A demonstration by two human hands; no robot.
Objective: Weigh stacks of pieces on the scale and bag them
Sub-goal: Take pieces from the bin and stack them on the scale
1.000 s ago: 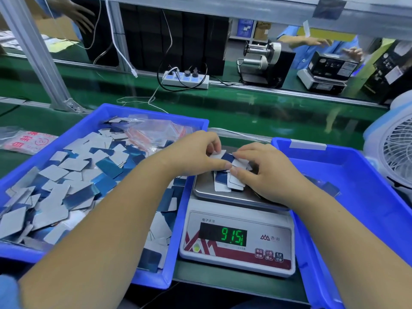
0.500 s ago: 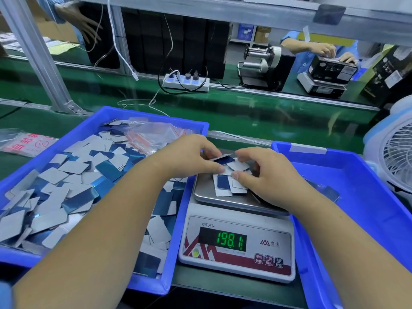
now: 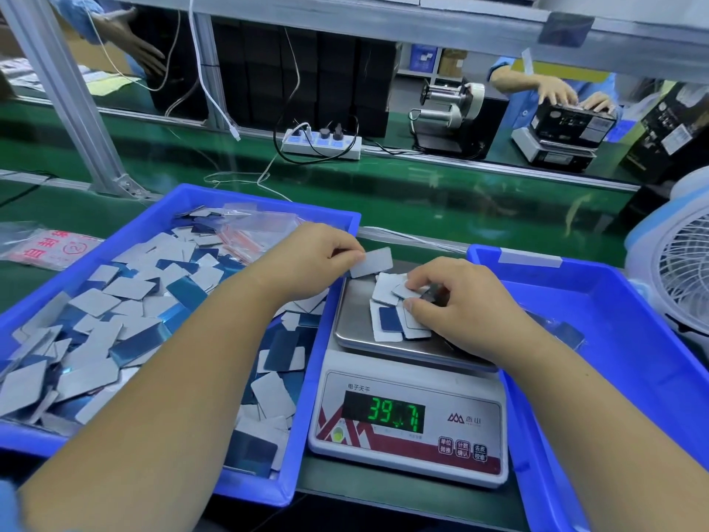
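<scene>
A white digital scale (image 3: 408, 428) stands between two blue bins, its green display reading 39.7. Several grey and blue flat pieces (image 3: 391, 320) lie in a loose pile on its steel pan (image 3: 353, 324). My left hand (image 3: 307, 259) pinches one grey piece (image 3: 372, 262) just above the pan's far left corner. My right hand (image 3: 452, 305) lies over the pile, its fingers curled round some of the pieces. The left blue bin (image 3: 268, 489) holds many more loose pieces and some clear plastic bags (image 3: 249, 232).
A second blue bin (image 3: 633, 359) sits right of the scale with a dark bagged item in it. A white fan (image 3: 683, 270) stands at the far right. A green conveyor, a power strip (image 3: 322, 142) and other people's hands are beyond.
My left hand has lifted one grey piece off the pile and drawn it back to the left. The display has dropped from 91.5 through 198.1 to 39.7. My right hand stays on the pile.
</scene>
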